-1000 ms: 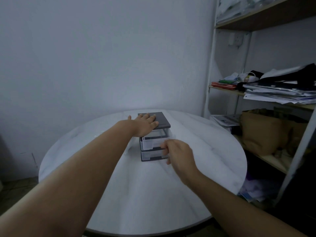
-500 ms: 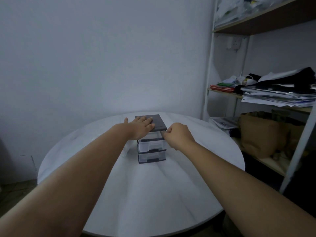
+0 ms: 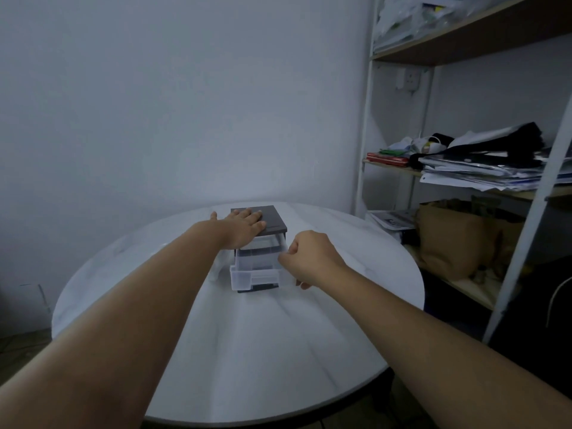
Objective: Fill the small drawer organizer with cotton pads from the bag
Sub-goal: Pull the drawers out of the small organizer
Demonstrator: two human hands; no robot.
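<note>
My left hand point(image 3: 244, 226) lies flat, fingers straight, on the dark lid of the drawer organizer point(image 3: 274, 222), which sits mid-way across the table point(image 3: 278, 351). My right hand point(image 3: 311, 258) curls round the right rim of its clear top drawer point(image 3: 257, 274), which stands pulled out; my fingertips are hidden. Something pale beside my left forearm is unclear

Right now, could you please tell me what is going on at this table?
A person is working on a small drawer organizer that stands on the round white table. The left hand rests flat on its dark top, holding it steady. The right hand grips the clear top drawer, which is slid partway out toward the person. The drawer appears empty, with no cotton pads in it yet.
</note>
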